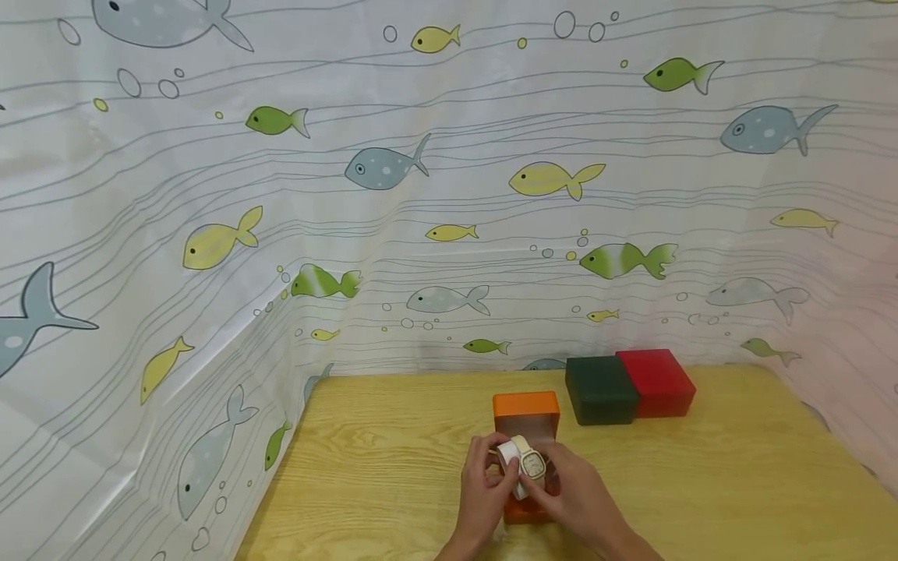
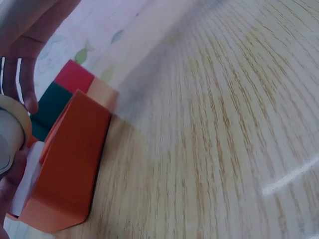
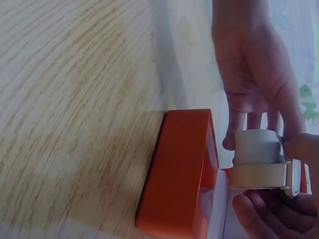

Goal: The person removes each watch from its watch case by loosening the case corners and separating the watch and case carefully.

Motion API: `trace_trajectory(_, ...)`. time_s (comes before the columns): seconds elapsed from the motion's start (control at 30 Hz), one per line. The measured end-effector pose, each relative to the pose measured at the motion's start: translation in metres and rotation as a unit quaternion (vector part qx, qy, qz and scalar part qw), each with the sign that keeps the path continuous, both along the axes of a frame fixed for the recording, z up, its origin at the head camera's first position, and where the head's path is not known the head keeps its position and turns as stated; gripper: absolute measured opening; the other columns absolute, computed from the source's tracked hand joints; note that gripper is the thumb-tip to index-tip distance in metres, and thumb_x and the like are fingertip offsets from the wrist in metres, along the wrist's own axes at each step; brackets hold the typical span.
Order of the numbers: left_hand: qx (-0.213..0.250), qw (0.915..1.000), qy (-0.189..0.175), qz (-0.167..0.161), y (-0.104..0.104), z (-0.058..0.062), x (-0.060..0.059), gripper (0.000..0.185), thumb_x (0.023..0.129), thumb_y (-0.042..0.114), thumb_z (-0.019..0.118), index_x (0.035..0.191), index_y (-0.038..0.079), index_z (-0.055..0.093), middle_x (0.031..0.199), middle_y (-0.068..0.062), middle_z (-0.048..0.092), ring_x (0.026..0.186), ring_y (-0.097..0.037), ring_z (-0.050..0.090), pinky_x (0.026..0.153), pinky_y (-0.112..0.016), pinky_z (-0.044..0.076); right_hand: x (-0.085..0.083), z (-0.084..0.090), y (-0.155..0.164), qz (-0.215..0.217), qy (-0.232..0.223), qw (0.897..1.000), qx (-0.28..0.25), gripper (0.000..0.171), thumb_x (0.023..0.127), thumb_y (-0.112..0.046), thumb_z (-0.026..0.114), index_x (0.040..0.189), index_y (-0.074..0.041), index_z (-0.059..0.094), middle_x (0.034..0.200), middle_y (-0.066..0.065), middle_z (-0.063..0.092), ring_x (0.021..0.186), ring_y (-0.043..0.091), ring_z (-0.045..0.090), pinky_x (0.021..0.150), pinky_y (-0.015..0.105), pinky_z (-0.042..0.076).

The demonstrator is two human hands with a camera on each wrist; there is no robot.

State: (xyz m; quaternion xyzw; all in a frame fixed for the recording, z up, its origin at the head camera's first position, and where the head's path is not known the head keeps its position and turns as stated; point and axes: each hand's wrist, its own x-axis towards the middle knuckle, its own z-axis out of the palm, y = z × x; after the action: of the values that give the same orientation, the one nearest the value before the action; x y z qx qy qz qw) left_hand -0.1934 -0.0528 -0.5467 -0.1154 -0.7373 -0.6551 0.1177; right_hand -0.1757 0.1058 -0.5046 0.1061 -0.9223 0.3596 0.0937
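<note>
Cream watch (image 1: 531, 463) pinched by left hand (image 1: 484, 487) and right hand (image 1: 575, 499) over orange box (image 1: 526, 413).

No readable text, labels or numbers; watch (image 1: 532, 464) dial too small to read.

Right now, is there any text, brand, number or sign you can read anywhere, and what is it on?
None can be read.
Watch held by both hands: its face is too small to make out any marks.
Orange box, dark green box, red box: no lettering visible.
Curtain: only fish and bubble pictures.
</note>
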Motion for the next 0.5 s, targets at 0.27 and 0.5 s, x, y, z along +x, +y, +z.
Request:
trace_trajectory(0.27,-0.002,0.9995,-0.027,-0.016,0.0018,0.0036,0.0009,0.026,0.097,0.011,0.07,0.123,0.015,0.069,0.102,-0.01,0.047,0.09,-0.003,0.056,0.062,-0.014,0.055,-0.001,0.003,0.003,-0.012,-0.017,1.0,-0.012,0.042,0.084,-0.031,0.085,0.119,-0.014,0.07,0.091,-0.008,0.067,0.07,0.002,0.051,0.063,0.015,0.05)
trace_trajectory(0.5,-0.005,0.9991,-0.032,-0.026,0.0032,0.0043,0.0012,0.03,0.097,0.011,0.068,0.127,0.013,0.069,0.104,-0.01,0.045,0.089,-0.004,0.051,0.065,-0.013,0.055,-0.0009,0.0045,0.0067,-0.048,-0.069,0.996,-0.034,0.047,0.086,-0.032,0.083,0.124,-0.008,0.069,0.09,-0.004,0.07,0.07,0.005,0.054,0.061,0.014,0.049)
